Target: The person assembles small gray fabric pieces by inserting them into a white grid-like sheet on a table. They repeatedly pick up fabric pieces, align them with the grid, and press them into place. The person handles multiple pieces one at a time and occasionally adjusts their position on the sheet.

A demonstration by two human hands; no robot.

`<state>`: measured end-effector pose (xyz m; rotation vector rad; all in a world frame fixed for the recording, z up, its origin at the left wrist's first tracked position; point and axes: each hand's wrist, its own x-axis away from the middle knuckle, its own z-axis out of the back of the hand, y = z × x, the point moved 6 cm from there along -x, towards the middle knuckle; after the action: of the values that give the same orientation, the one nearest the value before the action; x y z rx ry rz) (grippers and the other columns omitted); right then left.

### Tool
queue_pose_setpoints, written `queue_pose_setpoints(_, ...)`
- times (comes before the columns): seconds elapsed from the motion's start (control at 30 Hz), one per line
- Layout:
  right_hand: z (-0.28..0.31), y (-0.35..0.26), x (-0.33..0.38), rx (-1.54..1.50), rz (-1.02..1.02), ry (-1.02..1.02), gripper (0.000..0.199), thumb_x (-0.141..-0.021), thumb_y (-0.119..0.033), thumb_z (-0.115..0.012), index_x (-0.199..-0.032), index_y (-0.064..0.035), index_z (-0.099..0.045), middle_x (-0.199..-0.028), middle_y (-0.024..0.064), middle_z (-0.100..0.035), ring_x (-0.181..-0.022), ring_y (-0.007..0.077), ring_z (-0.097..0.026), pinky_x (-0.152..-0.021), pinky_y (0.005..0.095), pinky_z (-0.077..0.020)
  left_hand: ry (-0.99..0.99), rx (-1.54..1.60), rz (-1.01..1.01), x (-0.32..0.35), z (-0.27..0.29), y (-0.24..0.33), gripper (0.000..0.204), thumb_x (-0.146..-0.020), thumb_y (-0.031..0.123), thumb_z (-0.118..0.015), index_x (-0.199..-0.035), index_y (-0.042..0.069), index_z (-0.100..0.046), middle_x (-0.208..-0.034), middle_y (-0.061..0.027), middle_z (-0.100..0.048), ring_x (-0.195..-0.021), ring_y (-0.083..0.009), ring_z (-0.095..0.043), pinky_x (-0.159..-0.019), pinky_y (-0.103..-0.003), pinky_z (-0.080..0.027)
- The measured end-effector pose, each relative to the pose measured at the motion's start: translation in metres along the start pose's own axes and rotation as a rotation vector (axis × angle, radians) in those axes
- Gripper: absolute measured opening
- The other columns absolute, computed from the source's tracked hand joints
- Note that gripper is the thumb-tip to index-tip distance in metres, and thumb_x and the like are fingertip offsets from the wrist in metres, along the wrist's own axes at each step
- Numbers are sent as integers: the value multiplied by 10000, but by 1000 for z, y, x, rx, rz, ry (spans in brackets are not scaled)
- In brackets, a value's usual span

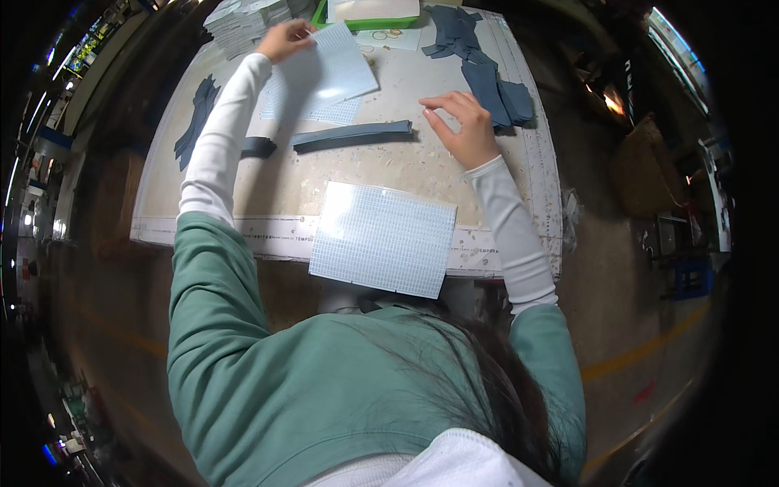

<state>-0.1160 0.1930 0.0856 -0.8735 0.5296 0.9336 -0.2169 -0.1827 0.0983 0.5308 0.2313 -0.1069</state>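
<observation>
Nr gridded sheet [383, 241] overhangs table [406, 169]; prob. light, stiff-ish, slick, so I'd hold edges. My R hand [464, 123]: half-open, empty, right of blue-grey strips [353, 136]. My L hand [284, 41]: part-curled at far gridded sheet [337, 69]; can't tell if pinching.

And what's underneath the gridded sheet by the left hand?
Part of a lower gridded sheet shows past the near edge of the upper sheet; anything else beneath is covered.

Blue-grey strips [353, 137], gridded sheets [383, 239] on table [389, 169]
</observation>
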Motion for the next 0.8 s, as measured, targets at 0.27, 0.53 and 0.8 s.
queue_pose_setpoints(0.27,25,2,-16,-195,-76,29,142,-870,-180,-651,-980,-134,-729,-952,23,-704,-839,150,-648,-727,267,-517,183,12,-309,125,88,152,189,-874,181,-678,-1025,70,-648,-840,15,-634,-806,-86,-592,-724,-259,-491)
queue_pose_setpoints(0.53,-11,18,-1,-598,-312,-297,298,-949,-339,-543,-1077,-117,-693,-966,46,-700,-901,141,-661,-788,272,-528,-121,151,-486,191,48,252,332,-818,68,-689,-1145,99,-643,-787,-35,-655,-774,-124,-649,-735,-263,-547)
queue_pose_setpoints(0.8,-40,10,41,-989,-660,-416,553,-905,-288,-613,-1384,-86,-424,-1007,151,-667,-926,192,-667,-769,300,-563,-375,381,-80,147,-95,187,308,-822,129,-719,-1106,59,-623,-874,-47,-678,-789,-122,-644,-774,-259,-529)
